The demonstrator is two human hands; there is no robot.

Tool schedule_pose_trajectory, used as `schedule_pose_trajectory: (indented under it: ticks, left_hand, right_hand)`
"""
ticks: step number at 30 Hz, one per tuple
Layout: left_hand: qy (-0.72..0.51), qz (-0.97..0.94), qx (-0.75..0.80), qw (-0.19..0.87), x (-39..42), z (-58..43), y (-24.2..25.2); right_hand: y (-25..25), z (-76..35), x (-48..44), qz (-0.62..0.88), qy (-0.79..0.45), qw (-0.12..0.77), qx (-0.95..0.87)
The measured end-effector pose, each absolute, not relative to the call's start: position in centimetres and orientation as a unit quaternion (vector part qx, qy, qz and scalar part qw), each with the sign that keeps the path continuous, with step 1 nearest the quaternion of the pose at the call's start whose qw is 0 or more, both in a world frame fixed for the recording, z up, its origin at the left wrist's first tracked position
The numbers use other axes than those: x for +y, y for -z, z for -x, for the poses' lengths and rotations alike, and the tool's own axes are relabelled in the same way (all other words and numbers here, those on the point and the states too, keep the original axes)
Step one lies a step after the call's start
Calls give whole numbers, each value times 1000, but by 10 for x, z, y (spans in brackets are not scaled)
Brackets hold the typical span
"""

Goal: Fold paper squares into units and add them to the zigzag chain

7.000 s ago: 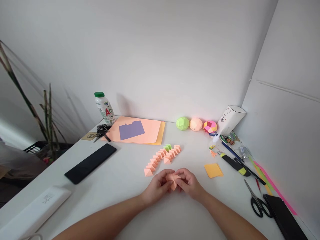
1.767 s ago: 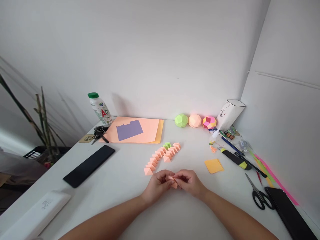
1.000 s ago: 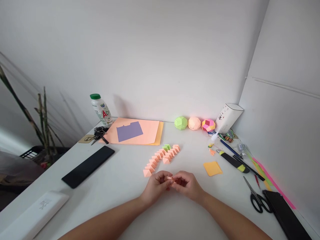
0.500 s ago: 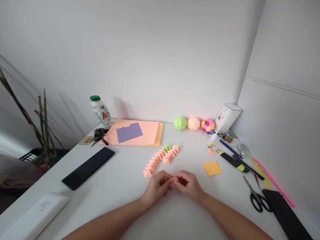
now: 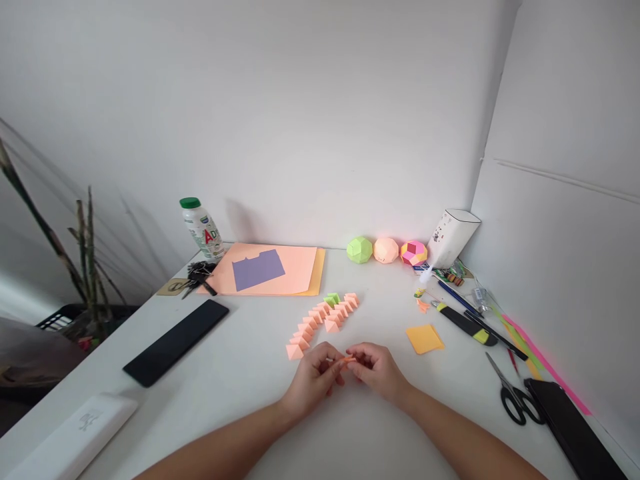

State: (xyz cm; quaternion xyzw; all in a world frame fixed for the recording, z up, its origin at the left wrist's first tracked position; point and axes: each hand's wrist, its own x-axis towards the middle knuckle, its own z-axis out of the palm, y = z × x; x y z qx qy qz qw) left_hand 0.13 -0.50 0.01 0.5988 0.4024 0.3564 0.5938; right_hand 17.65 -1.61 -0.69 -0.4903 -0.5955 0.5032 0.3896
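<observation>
Both my hands meet over the white table (image 5: pixel 240 373), just in front of me. My left hand (image 5: pixel 314 377) and my right hand (image 5: pixel 380 370) pinch a small folded piece of orange paper (image 5: pixel 346 361) between their fingertips; it shows as a thin flat edge. Just beyond the hands lies a curved row of several folded orange paper units (image 5: pixel 320 318), with a green unit (image 5: pixel 331 299) at its far end. A small stack of orange square notes (image 5: pixel 425 339) lies to the right of my right hand.
Peach sheets with a purple piece (image 5: pixel 267 270), a bottle (image 5: pixel 201 227) and keys (image 5: pixel 197 273) lie at the back left. A black flat object (image 5: pixel 176 341) and a white device (image 5: pixel 70 437) lie left. Three paper balls (image 5: pixel 385 251), pens, a cutter (image 5: pixel 465 325), scissors (image 5: pixel 515 399) sit right.
The orange paper between my fingers has gone from a wider folded shape to a thin flattened strip. My hands stay in the same spot; the view has tilted slightly.
</observation>
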Motion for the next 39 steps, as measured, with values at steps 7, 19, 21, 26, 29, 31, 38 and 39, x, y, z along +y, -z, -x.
schedule_pose_trajectory:
  ticks: [7, 19, 21, 26, 29, 31, 38, 39]
  left_hand:
    - [-371, -599, 388, 594, -7, -2, -1]
    - [-376, -600, 378, 596, -5, -2, 1]
    - [-373, -601, 380, 596, -5, -2, 1]
    - [-372, -603, 380, 594, -6, -3, 1]
    - [-369, -605, 385, 592, -6, -3, 1]
    - [-367, -605, 384, 593, -6, -3, 0]
    - [-360, -608, 394, 587, -7, -4, -3]
    - [-361, -608, 393, 587, -7, -4, -3]
  right_hand:
    - [1, -176, -17, 484, -493, 386, -611]
    - [4, -176, -17, 487, -475, 386, -623]
    - [4, -176, -17, 484, -472, 389, -625]
    - [4, -176, -17, 484, -463, 388, -633]
    - [4, -176, -17, 484, -458, 386, -638]
    - [5, -176, -17, 481, -456, 387, -641]
    - [5, -176, -17, 477, -445, 397, -645]
    - [5, -176, -17, 476, -447, 398, -644]
